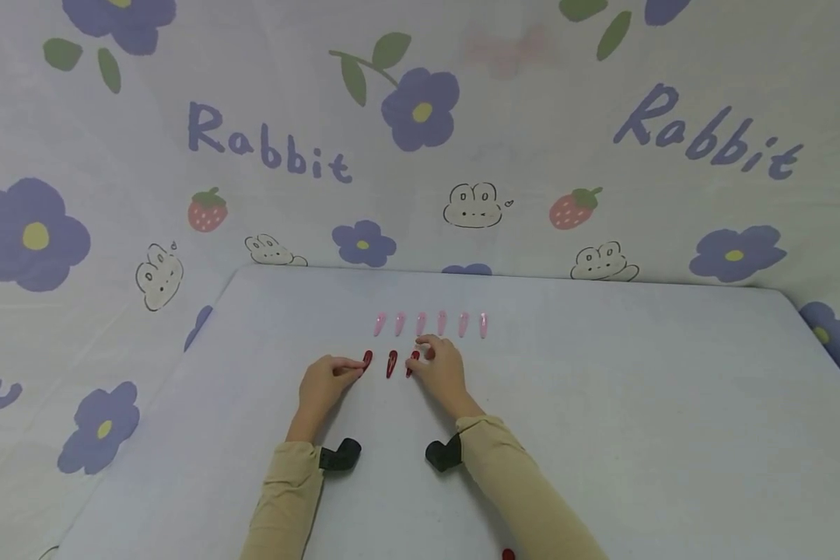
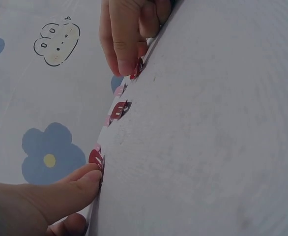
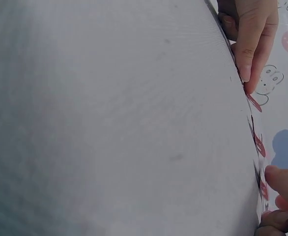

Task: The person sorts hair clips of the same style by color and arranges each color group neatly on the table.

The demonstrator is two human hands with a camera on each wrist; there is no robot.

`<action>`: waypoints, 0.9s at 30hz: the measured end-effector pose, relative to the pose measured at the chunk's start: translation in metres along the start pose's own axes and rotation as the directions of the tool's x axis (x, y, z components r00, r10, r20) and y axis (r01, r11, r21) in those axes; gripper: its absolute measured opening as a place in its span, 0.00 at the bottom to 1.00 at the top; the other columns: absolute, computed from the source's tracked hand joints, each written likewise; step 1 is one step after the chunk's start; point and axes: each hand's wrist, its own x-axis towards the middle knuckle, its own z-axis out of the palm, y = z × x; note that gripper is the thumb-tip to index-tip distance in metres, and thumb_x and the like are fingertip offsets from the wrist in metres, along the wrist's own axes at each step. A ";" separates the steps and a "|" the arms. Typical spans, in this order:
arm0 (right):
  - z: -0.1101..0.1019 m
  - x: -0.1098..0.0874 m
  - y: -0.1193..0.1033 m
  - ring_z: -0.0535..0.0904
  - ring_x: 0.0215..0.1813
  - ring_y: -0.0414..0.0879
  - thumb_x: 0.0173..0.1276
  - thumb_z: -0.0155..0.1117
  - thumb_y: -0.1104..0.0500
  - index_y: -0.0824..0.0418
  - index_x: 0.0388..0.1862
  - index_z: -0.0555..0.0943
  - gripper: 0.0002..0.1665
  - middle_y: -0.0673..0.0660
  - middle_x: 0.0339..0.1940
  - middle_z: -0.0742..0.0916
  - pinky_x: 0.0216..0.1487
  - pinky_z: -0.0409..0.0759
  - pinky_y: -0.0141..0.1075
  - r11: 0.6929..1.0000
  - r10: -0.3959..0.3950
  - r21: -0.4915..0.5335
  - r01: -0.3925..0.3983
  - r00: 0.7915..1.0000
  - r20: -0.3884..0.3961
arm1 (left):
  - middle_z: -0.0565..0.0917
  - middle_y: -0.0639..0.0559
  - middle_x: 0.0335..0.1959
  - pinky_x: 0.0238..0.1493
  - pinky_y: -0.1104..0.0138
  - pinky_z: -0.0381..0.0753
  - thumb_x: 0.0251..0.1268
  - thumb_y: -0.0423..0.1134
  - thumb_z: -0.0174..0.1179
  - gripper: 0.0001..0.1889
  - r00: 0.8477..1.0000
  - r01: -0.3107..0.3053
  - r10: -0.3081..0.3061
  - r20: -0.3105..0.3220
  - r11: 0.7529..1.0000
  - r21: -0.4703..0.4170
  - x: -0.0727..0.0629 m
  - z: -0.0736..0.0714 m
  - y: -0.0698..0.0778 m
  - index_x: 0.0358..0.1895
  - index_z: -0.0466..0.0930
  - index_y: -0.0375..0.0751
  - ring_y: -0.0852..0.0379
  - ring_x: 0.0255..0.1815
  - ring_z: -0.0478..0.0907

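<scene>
Three red snap hair clips stand in a short row on the white table. My left hand (image 1: 324,386) pinches the lower end of the leftmost red hair clip (image 1: 367,358) between thumb and fingertips. Untouched in the middle lies another red hair clip (image 1: 392,363). At the row's right end my right hand (image 1: 442,373) has its thumb and fingers about the third red hair clip (image 2: 135,72). A further bit of red (image 1: 430,354) shows under its curled fingers, mostly hidden. Just behind runs a row of several pink hair clips (image 1: 442,323).
A red item (image 1: 508,554) is cut off at the bottom edge of the head view. Behind the white table (image 1: 637,404) hangs a cloth (image 1: 518,132) printed with flowers and rabbits. Black wrist mounts (image 1: 341,455) sit on both sleeves.
</scene>
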 end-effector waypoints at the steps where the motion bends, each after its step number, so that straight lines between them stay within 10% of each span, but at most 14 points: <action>1: 0.000 0.000 0.001 0.66 0.27 0.48 0.49 0.70 0.62 0.66 0.42 0.79 0.20 0.54 0.22 0.72 0.31 0.64 0.38 1.000 0.003 0.009 -0.003 1.000 0.000 | 0.74 0.53 0.26 0.27 0.65 0.66 0.53 0.40 0.64 0.08 1.000 0.002 -0.002 0.000 1.000 -0.001 0.000 0.000 0.000 0.36 0.86 0.44 0.56 0.26 0.68; 27: -0.014 -0.005 -0.006 0.68 0.38 0.50 0.42 0.75 0.61 0.72 0.52 0.66 0.40 0.60 0.36 0.74 0.41 0.68 0.41 0.983 0.123 0.109 -0.147 0.971 0.207 | 0.74 0.53 0.26 0.28 0.65 0.65 0.53 0.40 0.64 0.09 1.000 0.000 0.000 -0.009 1.000 -0.002 0.000 0.004 0.000 0.36 0.85 0.43 0.56 0.26 0.67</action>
